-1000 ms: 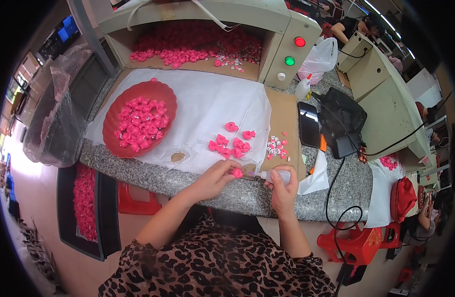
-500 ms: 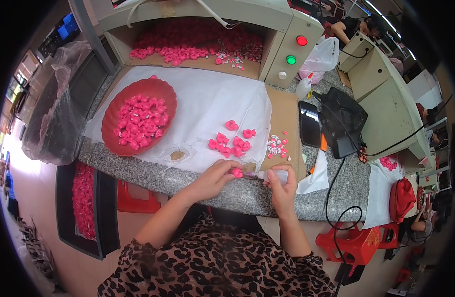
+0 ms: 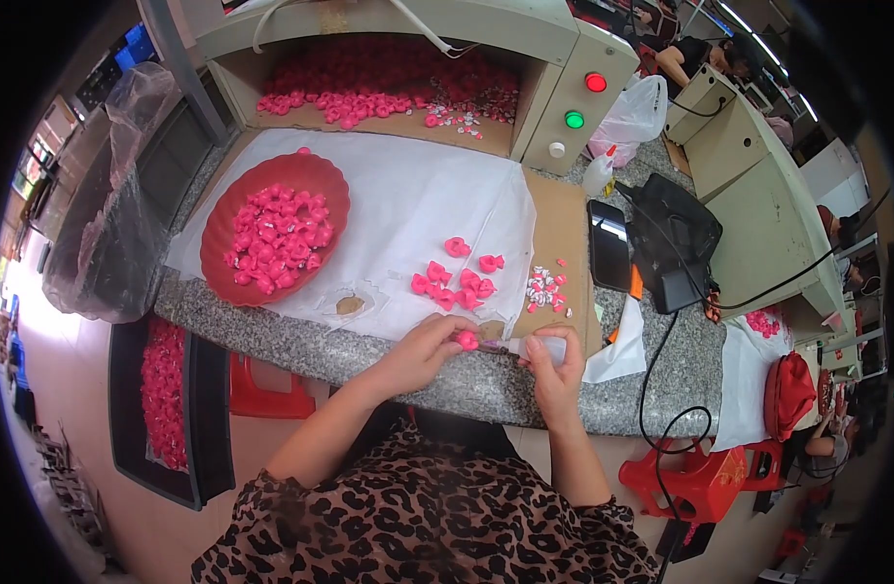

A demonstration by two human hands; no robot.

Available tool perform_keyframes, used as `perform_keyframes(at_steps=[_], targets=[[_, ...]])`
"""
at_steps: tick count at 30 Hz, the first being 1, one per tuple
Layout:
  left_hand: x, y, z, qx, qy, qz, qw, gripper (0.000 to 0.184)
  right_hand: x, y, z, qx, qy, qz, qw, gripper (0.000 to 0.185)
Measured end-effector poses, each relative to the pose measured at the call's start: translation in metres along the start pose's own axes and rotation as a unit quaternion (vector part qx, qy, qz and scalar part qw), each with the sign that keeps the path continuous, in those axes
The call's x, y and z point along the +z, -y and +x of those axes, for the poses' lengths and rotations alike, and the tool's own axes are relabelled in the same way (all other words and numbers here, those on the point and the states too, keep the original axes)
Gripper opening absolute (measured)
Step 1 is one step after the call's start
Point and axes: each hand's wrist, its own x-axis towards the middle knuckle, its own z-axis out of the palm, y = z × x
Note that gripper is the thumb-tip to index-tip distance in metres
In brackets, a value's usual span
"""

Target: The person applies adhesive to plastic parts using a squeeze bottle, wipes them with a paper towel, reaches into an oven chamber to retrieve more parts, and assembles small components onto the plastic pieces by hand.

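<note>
Near the front edge of the stone table, my left hand (image 3: 426, 352) pinches a small pink piece (image 3: 466, 340) between its fingertips. My right hand (image 3: 552, 375) is wrapped round a small translucent bottle (image 3: 556, 347), its narrow tip pointing left at the pink piece. Whether tip and piece touch is too small to tell. Several loose pink pieces (image 3: 471, 288) lie just beyond my hands on a white sheet (image 3: 398, 185). Right of them, tiny white and pink bits (image 3: 544, 289) are scattered on brown cardboard (image 3: 556, 219).
A red scalloped bowl (image 3: 218, 219) of pink pieces stands left. Behind is an open-fronted box (image 3: 549, 117) with more pieces. On the right are a phone (image 3: 609, 243), a black bag (image 3: 673, 229), a white bottle (image 3: 598, 175) and a cable. Other people sit farther off at right.
The view has shifted very slightly. Both hands hold nearly the same position, with the pink piece and the bottle still in them.
</note>
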Motion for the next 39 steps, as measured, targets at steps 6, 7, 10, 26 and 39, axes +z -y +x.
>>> perform_keyframes(at_steps=[6, 7, 10, 26, 39], targets=[[0.0033, 0.0004, -0.0009, -0.003, -0.026, 0.004, 1.000, 0.024, -0.0031, -0.0062, -0.0030, -0.068, 0.008, -0.066, 0.995, 0.015], [0.0037, 0.0004, -0.0008, 0.002, -0.031, 0.007, 0.999, 0.024, -0.0032, -0.0064, -0.0033, -0.076, 0.009, -0.079, 0.994, 0.015], [0.0043, 0.0001, -0.0007, 0.005, -0.039, 0.010, 0.999, 0.023, -0.0026, -0.0064, -0.0026, -0.090, 0.008, -0.092, 0.992, 0.015], [0.0073, 0.0032, -0.0009, 0.006, -0.059, 0.004, 0.998, 0.024, -0.0007, -0.0064, -0.0060, -0.132, -0.015, -0.144, 0.981, 0.015], [0.0082, -0.0015, -0.0010, -0.009, -0.069, -0.017, 0.997, 0.020, 0.0033, -0.0072, -0.0096, -0.114, -0.020, -0.106, 0.988, 0.014]])
